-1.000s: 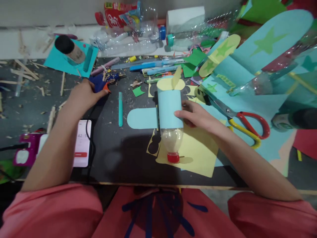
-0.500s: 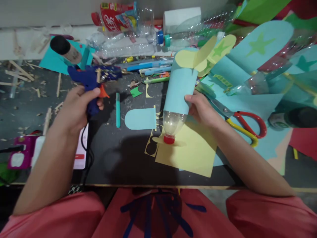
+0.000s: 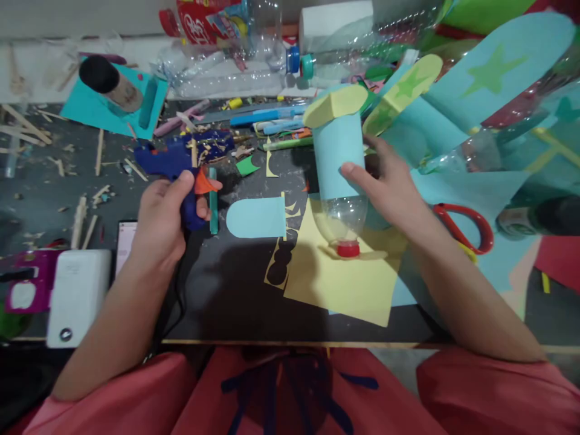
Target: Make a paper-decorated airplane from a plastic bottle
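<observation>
My left hand (image 3: pixel 164 217) is closed round the handle of a blue glue gun (image 3: pixel 181 158) with an orange trigger, its nozzle pointing right. My right hand (image 3: pixel 385 190) grips a plastic bottle (image 3: pixel 339 163) wrapped in light blue paper, red cap down on a yellow paper sheet (image 3: pixel 348 275), with a yellow paper piece on its raised end. A light blue rounded paper cut-out (image 3: pixel 256 217) lies flat on the black board between my hands. A teal stick (image 3: pixel 212 202) lies beside the glue gun's trigger.
Scissors with red and yellow handles (image 3: pixel 466 226) lie at the right, partly behind my right arm. Empty bottles (image 3: pixel 235 78), pens and paper scraps crowd the back. A white box (image 3: pixel 77 296) and a phone sit at the left front. Large blue paper shapes with green stars (image 3: pixel 489 78) stand at the right.
My left hand picked the glue gun up from the table and brought it nearer. My right hand lifted the wrapped bottle from lying flat, stood it on its cap and shifted it right.
</observation>
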Demonstrator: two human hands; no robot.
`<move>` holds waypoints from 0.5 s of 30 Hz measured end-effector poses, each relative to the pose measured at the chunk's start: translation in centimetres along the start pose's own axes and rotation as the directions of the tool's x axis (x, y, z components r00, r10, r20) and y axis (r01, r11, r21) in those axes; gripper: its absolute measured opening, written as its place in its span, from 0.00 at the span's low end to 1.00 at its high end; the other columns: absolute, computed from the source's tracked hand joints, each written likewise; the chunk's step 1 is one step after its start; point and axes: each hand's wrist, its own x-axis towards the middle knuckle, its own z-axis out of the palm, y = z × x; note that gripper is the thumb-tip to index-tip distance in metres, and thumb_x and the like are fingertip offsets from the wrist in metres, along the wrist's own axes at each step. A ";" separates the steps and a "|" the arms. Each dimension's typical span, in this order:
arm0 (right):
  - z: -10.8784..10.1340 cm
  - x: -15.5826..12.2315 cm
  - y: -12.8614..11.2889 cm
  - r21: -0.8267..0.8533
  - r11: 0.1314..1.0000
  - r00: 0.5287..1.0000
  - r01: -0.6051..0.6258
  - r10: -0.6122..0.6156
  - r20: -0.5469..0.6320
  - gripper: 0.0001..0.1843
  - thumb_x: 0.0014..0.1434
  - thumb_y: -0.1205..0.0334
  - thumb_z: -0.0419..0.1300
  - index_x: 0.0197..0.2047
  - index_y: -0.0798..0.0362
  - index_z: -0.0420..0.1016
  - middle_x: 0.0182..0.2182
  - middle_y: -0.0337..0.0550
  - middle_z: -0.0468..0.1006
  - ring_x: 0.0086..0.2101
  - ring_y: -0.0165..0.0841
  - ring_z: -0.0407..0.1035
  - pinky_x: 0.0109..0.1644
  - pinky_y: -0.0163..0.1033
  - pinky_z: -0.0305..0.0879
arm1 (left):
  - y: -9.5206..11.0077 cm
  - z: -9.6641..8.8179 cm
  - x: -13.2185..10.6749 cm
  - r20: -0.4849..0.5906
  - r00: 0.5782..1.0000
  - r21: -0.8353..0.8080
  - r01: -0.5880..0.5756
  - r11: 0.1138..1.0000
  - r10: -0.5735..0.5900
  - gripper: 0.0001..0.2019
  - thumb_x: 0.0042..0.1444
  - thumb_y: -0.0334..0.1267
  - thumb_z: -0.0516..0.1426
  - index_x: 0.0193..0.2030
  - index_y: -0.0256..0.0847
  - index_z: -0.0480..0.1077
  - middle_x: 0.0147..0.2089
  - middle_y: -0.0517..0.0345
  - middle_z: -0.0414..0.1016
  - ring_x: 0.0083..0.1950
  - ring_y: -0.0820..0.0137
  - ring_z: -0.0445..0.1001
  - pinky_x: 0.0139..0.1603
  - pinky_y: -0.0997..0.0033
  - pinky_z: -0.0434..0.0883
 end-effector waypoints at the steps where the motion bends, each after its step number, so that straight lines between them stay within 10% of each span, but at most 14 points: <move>1: -0.6 0.1 -0.4 -0.120 0.992 0.999 0.046 -0.049 -0.018 0.34 0.59 0.38 0.59 0.62 0.49 0.64 0.52 0.54 0.75 0.53 0.51 0.70 0.53 0.58 0.68 | 0.4 0.3 -0.4 -0.039 0.999 -0.043 0.012 0.999 -0.013 0.12 0.58 0.33 0.57 0.25 0.33 0.73 0.22 0.53 0.76 0.13 0.80 0.59 0.14 0.78 0.62; 6: 0.0 -1.1 -5.0 -0.508 0.762 0.916 0.401 -0.350 0.197 0.21 0.68 0.57 0.51 0.59 0.56 0.66 0.54 0.60 0.74 0.56 0.53 0.67 0.59 0.61 0.62 | 1.1 1.9 -2.0 -0.144 0.980 -0.230 0.101 0.968 -0.136 0.17 0.62 0.31 0.52 0.25 0.33 0.75 0.26 0.54 0.80 0.13 0.82 0.60 0.13 0.81 0.63; 9: 3.4 -2.0 -7.0 -0.475 0.667 0.791 0.573 -0.301 0.532 0.18 0.66 0.68 0.48 0.55 0.58 0.72 0.50 0.57 0.78 0.51 0.48 0.72 0.53 0.53 0.68 | 0.2 2.3 -2.3 -0.133 0.986 -0.284 0.059 0.957 -0.100 0.15 0.62 0.34 0.54 0.26 0.34 0.76 0.28 0.54 0.81 0.14 0.82 0.60 0.14 0.82 0.64; 15: 7.3 -1.8 -6.6 -0.404 0.672 0.695 0.621 -0.233 0.680 0.31 0.60 0.70 0.54 0.66 0.70 0.60 0.60 0.67 0.70 0.58 0.54 0.65 0.57 0.53 0.64 | -1.5 2.7 -2.2 -0.156 0.985 -0.255 -0.114 0.960 0.076 0.14 0.59 0.36 0.56 0.25 0.33 0.75 0.26 0.53 0.81 0.14 0.82 0.60 0.15 0.80 0.63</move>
